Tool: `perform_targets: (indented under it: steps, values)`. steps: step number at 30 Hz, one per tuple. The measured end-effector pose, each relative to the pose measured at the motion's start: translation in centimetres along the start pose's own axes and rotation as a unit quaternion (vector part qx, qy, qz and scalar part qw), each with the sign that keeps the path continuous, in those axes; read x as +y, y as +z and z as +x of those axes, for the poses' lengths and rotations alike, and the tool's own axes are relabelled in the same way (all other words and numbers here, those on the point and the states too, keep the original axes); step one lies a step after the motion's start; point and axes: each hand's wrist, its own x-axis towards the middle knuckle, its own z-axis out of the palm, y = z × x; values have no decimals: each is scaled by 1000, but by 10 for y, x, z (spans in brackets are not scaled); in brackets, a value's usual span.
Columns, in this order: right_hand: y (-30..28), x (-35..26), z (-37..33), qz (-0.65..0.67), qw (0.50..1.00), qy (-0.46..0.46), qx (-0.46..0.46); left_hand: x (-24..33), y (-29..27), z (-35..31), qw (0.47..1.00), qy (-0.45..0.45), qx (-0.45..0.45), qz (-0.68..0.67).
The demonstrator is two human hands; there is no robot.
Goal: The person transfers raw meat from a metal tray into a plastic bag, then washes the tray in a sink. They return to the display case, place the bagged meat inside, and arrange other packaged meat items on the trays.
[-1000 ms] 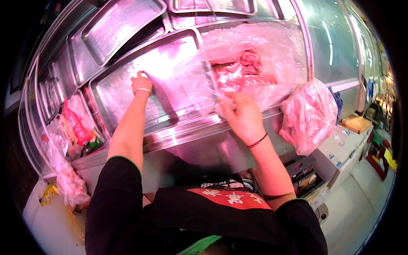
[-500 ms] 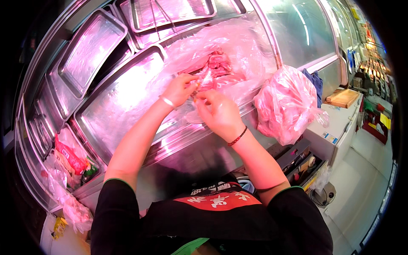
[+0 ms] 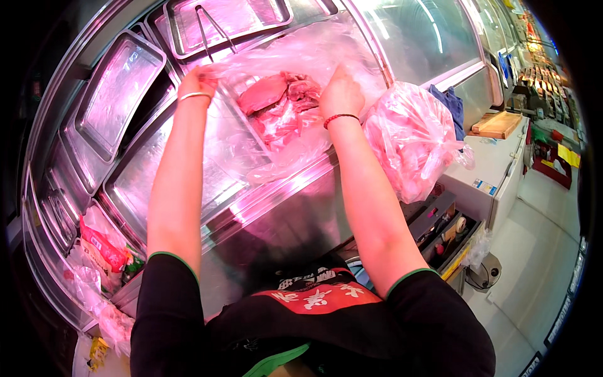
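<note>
Pieces of raw meat (image 3: 286, 116) lie in a spread clear plastic bag (image 3: 298, 53) on the metal counter. My left hand (image 3: 200, 83) is closed on the bag's left edge, drawn out over a metal tray. On the meat's right side, my right hand (image 3: 342, 97) is closed on the bag's other edge, its fingertips partly hidden. Between my hands the bag's mouth gapes, and the meat shows uncovered. A full, knotted plastic bag (image 3: 411, 141) rests just right of my right forearm.
Shallow metal trays (image 3: 122, 94) fill the left and far side, with metal tongs (image 3: 210, 31) on one. Glass panels (image 3: 408, 44) bound the far right. A white cabinet (image 3: 477, 157) bearing a wooden board (image 3: 496, 124) stands right, above an open drawer (image 3: 449, 235).
My hands have moved from close together near the meat to wide apart, left hand up and leftward, right hand up and rightward. The bag has been spread open, baring more meat.
</note>
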Motion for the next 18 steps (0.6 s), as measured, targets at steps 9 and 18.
perform_targets:
  steps: [9,18]
  values:
    - [1,-25,-88,342,906,-164,-188,47,-62,-48,987,81,34,136]
    - [39,-96,-105,405,795,-240,-381,41,-34,-172,990,-134,-25,45]
